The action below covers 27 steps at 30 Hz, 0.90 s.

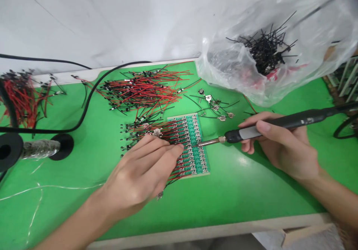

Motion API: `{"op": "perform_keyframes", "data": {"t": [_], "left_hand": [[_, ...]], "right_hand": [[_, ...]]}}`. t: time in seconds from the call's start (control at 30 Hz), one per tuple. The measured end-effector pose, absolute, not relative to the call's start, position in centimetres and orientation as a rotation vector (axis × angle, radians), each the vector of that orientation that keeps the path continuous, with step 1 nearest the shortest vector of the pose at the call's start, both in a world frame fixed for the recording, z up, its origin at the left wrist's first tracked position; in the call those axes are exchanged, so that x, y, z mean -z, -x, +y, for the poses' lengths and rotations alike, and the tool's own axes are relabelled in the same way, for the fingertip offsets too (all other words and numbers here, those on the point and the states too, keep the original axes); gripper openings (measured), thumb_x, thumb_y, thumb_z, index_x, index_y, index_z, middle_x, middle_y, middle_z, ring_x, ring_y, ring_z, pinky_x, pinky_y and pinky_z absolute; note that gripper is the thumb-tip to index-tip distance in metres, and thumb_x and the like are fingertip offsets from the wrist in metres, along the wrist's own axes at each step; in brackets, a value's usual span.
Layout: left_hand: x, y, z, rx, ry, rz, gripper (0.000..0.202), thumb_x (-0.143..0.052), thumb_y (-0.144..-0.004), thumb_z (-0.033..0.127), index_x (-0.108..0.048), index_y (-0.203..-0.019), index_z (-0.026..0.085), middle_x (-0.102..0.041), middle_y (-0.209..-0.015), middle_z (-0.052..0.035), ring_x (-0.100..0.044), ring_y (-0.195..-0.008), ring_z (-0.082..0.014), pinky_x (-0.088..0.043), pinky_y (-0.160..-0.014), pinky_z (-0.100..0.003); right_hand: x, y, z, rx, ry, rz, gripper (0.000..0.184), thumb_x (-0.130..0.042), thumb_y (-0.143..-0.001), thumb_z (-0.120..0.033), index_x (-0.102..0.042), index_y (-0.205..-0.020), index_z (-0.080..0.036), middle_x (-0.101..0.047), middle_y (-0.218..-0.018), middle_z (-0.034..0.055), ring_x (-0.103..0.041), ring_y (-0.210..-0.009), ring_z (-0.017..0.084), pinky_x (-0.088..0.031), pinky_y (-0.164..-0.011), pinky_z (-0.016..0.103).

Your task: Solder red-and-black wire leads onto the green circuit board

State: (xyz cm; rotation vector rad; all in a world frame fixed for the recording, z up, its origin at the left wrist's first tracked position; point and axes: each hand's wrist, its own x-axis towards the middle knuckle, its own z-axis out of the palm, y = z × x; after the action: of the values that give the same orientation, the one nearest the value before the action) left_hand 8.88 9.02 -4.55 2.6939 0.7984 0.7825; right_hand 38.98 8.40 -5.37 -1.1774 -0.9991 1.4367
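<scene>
My right hand (282,145) is closed around the handle of a soldering iron (246,132), pen-style, its metal tip pointing left. The tip reaches the middle of a green circuit board panel (199,149) that lies flat on the mat. Rows of small silver pads and parts cover the panel, and red wires (175,130) run from its left side to small black ends. My left hand (142,168) lies over those wires, thumb and forefinger pinched at the panel on what looks like a thin red wire. The pinched end is mostly hidden by the fingers.
Bundles of red and black wires (142,88) lie behind the panel, more at far left. Small round metal parts with black leads (215,104) are scattered behind it. A plastic bag (240,71) holds black wires. A solder spool (41,148) and black cable (86,104) are at left.
</scene>
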Motion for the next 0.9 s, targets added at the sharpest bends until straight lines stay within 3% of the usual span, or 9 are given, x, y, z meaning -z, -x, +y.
{"op": "perform_keyframes", "data": {"t": [0.43,0.6,0.8,0.9], "left_hand": [[4.3,-9.7,8.8,-0.861,-2.687,0.932,0.027,-0.076,-0.079,0.003,-0.070,-0.104,0.009,-0.073,-0.083,-0.0022,-0.064,-0.073,-0.0121,-0.055,-0.075,-0.031],[4.4,-9.5,8.9,-0.802,-2.688,0.899,0.027,-0.074,-0.081,0.004,-0.068,-0.106,0.011,-0.073,-0.086,-0.0028,-0.065,-0.080,-0.0145,-0.055,-0.076,-0.032],[1.5,-10.3,12.4,-0.678,-2.612,0.903,0.019,-0.069,-0.091,0.020,-0.067,-0.109,0.015,-0.071,-0.089,-0.0026,-0.063,-0.081,-0.0141,-0.055,-0.075,-0.029],[0.7,-12.2,14.7,-0.677,-2.660,0.921,0.011,-0.058,-0.097,0.020,-0.066,-0.104,0.017,-0.070,-0.094,-0.0033,-0.062,-0.087,-0.0157,-0.053,-0.085,-0.034]], "right_hand": [[5.3,-39.0,8.3,-1.436,1.164,-0.972,0.015,-0.074,-0.087,-0.029,-0.081,-0.088,-0.016,-0.075,-0.064,0.0048,-0.070,-0.051,0.017,-0.056,-0.044,0.023],[5.0,-39.3,8.2,-1.445,1.150,-0.982,0.016,-0.074,-0.087,-0.031,-0.082,-0.088,-0.017,-0.074,-0.062,0.0044,-0.069,-0.049,0.016,-0.055,-0.043,0.022],[4.4,-39.9,7.8,-1.475,1.121,-0.999,0.016,-0.075,-0.085,-0.032,-0.082,-0.084,-0.017,-0.072,-0.056,0.0049,-0.067,-0.045,0.015,-0.053,-0.040,0.020],[4.2,-40.2,7.4,-1.521,1.081,-1.022,0.015,-0.076,-0.084,-0.032,-0.082,-0.084,-0.018,-0.072,-0.058,0.0036,-0.067,-0.044,0.015,-0.054,-0.040,0.021]]}}
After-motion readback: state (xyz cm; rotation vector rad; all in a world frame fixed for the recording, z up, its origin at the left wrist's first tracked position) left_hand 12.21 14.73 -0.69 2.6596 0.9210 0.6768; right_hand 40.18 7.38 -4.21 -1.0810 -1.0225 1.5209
